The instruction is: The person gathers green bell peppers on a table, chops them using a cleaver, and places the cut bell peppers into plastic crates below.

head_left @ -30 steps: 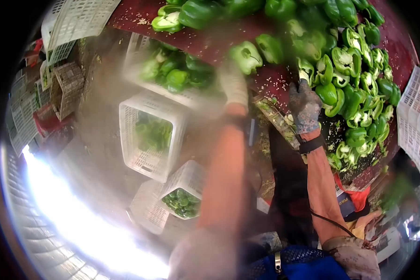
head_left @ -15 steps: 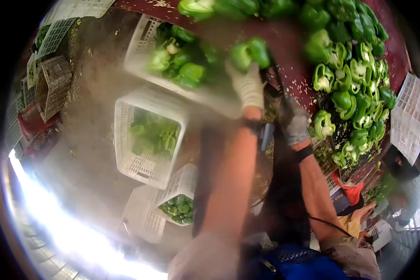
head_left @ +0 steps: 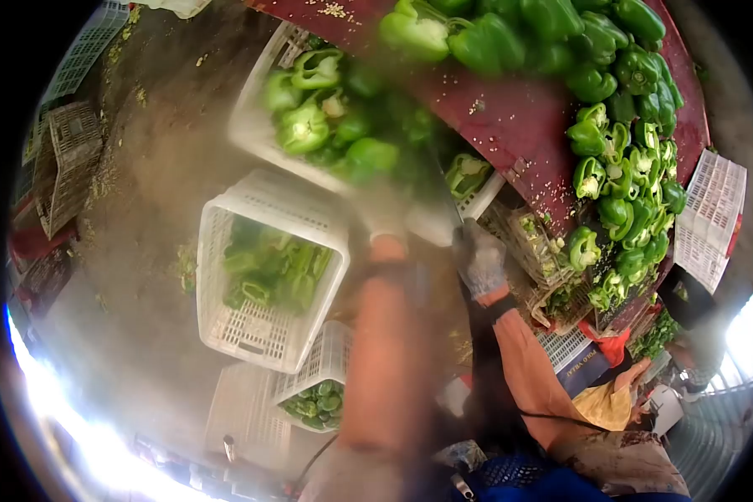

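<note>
My left hand (head_left: 383, 203), in a pale glove, is over the near edge of a white crate (head_left: 255, 125) of green bell peppers (head_left: 303, 127). Blur hides its fingers and anything in them. Wrapped round a knife (head_left: 448, 186), my right hand (head_left: 484, 261) wears a grey glove and sits just right of that crate. The thin blade points up and away. Cut peppers (head_left: 630, 180) and whole green peppers (head_left: 552, 33) cover much of the dark red table (head_left: 510, 109), which is scattered with seeds.
Nearer me stands a white crate (head_left: 263, 330) holding green pepper pieces. Below it, a smaller crate (head_left: 314, 360) holds dark green produce. A crate of scraps (head_left: 534, 243) is beside the table. Another person's arm (head_left: 632, 374) shows at lower right.
My left hand has moved down and left from the table side to the crate; the pepper it held no longer shows in it. My right hand has moved left with the knife.
</note>
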Available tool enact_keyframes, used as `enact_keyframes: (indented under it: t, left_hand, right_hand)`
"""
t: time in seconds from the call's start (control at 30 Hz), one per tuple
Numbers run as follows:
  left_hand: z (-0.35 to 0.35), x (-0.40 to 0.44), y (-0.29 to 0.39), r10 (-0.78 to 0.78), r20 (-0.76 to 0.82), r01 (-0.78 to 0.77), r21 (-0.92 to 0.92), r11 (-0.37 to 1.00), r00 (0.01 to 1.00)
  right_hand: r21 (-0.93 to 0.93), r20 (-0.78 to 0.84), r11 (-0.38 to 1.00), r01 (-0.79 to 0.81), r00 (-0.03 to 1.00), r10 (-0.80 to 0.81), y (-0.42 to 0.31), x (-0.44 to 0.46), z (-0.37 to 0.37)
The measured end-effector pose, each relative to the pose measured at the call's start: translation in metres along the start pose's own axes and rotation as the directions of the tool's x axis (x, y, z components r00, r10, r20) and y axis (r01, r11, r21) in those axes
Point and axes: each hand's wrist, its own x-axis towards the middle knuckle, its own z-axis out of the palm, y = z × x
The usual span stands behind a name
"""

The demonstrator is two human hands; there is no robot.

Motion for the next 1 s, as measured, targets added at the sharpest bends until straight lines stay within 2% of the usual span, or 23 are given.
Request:
enact_keyframes:
  t: [0.03, 0.07, 0.13, 0.17, 0.23, 0.3, 0.37, 0.4, 0.43, 0.47, 0.5, 0.53, 0.6, 0.7, 0.73, 0.77, 0.8, 0.87, 0.9, 0.93, 0.97, 1.0]
  left_hand:
    - [0.004, 0.01, -0.003, -0.062, 0.002, 0.062, -0.026, 0.998, 0.998]
    - [0.008, 0.021, -0.004, -0.061, 0.002, 0.061, -0.001, 0.998, 0.998]
    - [0.023, 0.014, 0.016, 0.117, -0.011, -0.112, 0.224, 0.968, 0.993]
    - [0.02, 0.014, 0.023, 0.459, 0.197, -0.464, 0.659, 0.592, 0.866]
    - [0.016, -0.001, 0.036, 0.534, 0.428, -0.57, 0.812, 0.129, 0.73]
    - [0.038, -0.019, 0.054, 0.414, 0.26, -0.453, 0.75, 0.483, 0.872]
    - [0.02, 0.05, 0.028, 0.568, 0.305, -0.616, 0.607, 0.502, 0.764]
    - [0.022, 0.065, 0.027, 0.575, 0.303, -0.643, 0.475, 0.6, 0.76]
    - [0.034, 0.053, 0.037, 0.584, 0.307, -0.651, 0.485, 0.583, 0.751]
    - [0.044, 0.044, 0.044, 0.593, 0.31, -0.659, 0.496, 0.566, 0.743]
    - [0.06, 0.012, 0.066, 0.611, 0.328, -0.648, 0.631, 0.426, 0.721]
    - [0.072, -0.005, 0.078, 0.628, 0.347, -0.614, 0.742, 0.27, 0.697]
    - [0.071, 0.031, 0.079, 0.626, 0.258, -0.662, 0.468, 0.585, 0.736]
    - [0.087, 0.014, 0.086, 0.717, 0.251, -0.74, 0.424, 0.522, 0.65]
    - [0.112, -0.037, 0.096, 0.667, 0.146, -0.68, 0.249, 0.69, 0.731]
    - [0.13, -0.067, 0.101, 0.586, 0.06, -0.588, 0.047, 0.807, 0.808]
    - [0.117, -0.024, 0.095, 0.78, 0.122, -0.778, 0.256, 0.573, 0.614]
    - [0.138, -0.05, 0.087, 0.747, 0.21, -0.762, 0.347, 0.546, 0.631]
    - [0.145, -0.064, 0.077, 0.722, 0.25, -0.748, 0.399, 0.53, 0.645]
    - [0.154, -0.061, 0.064, 0.725, 0.336, -0.792, 0.367, 0.487, 0.601]
    - [0.168, -0.064, 0.055, 0.664, 0.292, -0.722, 0.358, 0.592, 0.689]
    - [0.18, -0.063, 0.051, 0.594, 0.247, -0.643, 0.315, 0.698, 0.766]
  right_hand:
    - [-0.034, -0.01, 0.999, 0.01, 1.0, -0.011, 0.0, -0.004, -0.001]
    - [-0.067, -0.021, 0.998, 0.02, 1.0, -0.021, -0.001, -0.007, -0.003]
    - [0.016, -0.07, 1.0, -0.009, 0.997, 0.01, -0.008, -0.001, -0.012]
    - [-0.003, -0.068, 0.999, -0.033, 0.997, 0.033, -0.007, 0.006, -0.012]
    - [-0.04, -0.016, 0.997, -0.073, 0.997, 0.073, -0.012, -0.001, -0.011]
    - [-0.108, 0.07, 0.993, -0.046, 0.996, 0.054, -0.02, 0.001, -0.012]
    - [-0.202, 0.162, 0.979, 0.017, 0.987, 0.016, -0.016, 0.008, -0.02]
    - [-0.341, 0.278, 0.928, 0.149, 0.959, -0.052, 0.001, -0.009, 0.001]
    - [-0.396, 0.276, 0.91, 0.125, 0.961, -0.012, 0.001, -0.012, 0.011]
    - [-0.324, 0.314, 0.941, 0.096, 0.949, 0.011, -0.001, -0.01, 0.011]
    - [-0.252, 0.344, 0.966, 0.066, 0.939, 0.026, 0.0, -0.004, 0.01]
    - [-0.121, 0.271, 0.992, -0.021, 0.961, 0.054, -0.006, 0.01, -0.009]
    - [0.172, 0.144, 0.973, -0.153, 0.981, 0.129, -0.015, 0.026, -0.05]
    - [0.202, -0.017, 0.976, -0.077, 0.997, 0.082, 0.009, 0.02, -0.065]
    - [0.096, -0.057, 0.995, -0.022, 0.998, 0.028, 0.012, 0.028, -0.087]
    - [0.097, -0.076, 0.994, -0.048, 0.996, 0.055, 0.014, 0.04, -0.107]
    - [0.102, -0.093, 0.992, -0.07, 0.992, 0.08, 0.017, 0.054, -0.125]
    - [0.014, -0.18, 1.0, -0.018, 0.984, 0.02, 0.042, 0.078, -0.126]
    - [0.039, -0.228, 0.999, 0.03, 0.973, -0.02, 0.052, 0.091, -0.127]
    - [0.059, -0.276, 0.995, 0.08, 0.959, -0.061, 0.063, 0.104, -0.129]
    - [0.185, -0.324, 0.974, 0.133, 0.944, -0.067, 0.068, 0.127, -0.148]
    - [0.19, -0.345, 0.969, 0.16, 0.935, -0.087, 0.069, 0.149, -0.167]
